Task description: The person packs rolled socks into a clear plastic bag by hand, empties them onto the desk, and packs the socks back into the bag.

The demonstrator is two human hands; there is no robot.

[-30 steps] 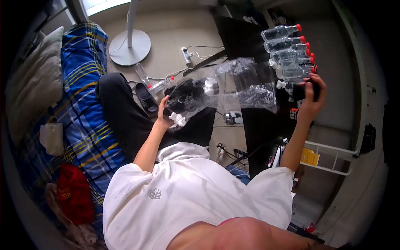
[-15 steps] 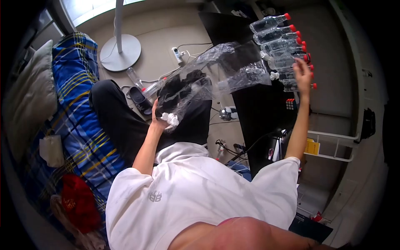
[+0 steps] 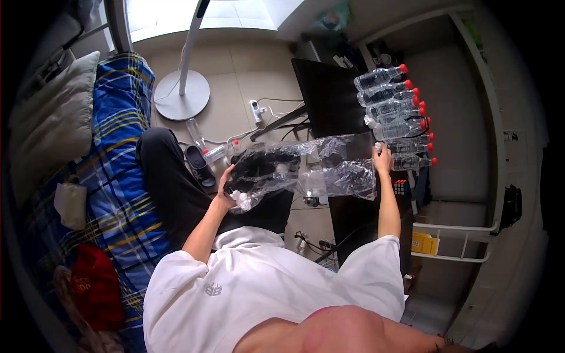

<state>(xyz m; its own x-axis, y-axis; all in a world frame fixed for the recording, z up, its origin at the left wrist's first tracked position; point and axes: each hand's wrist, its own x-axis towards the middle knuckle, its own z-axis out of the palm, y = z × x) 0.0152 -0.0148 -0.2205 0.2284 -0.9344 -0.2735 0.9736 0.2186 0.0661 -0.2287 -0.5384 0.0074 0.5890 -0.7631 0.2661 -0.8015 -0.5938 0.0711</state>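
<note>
Spanning the space between the person's hands is a long, clear, crinkled plastic bag, seen above the lap. Left hand: fingers clamped on one end of the bag, beside a crumpled white wad. Right hand: near the bag's opposite end, fingers drawn in at a small white crumpled piece; whether they are clamped on it cannot be told. Just beyond the right hand, a row of clear plastic bottles with red caps occupies a black worktop, the caps directed rightward in view. A thin black loop lies across several bottles. Near the right forearm is a small multicoloured cube. Past the left hand, two more clear bottles with red caps lie on the pale tiled floor, close to a dark slipper. Bordering the left is a bed with blue plaid bedding.
</note>
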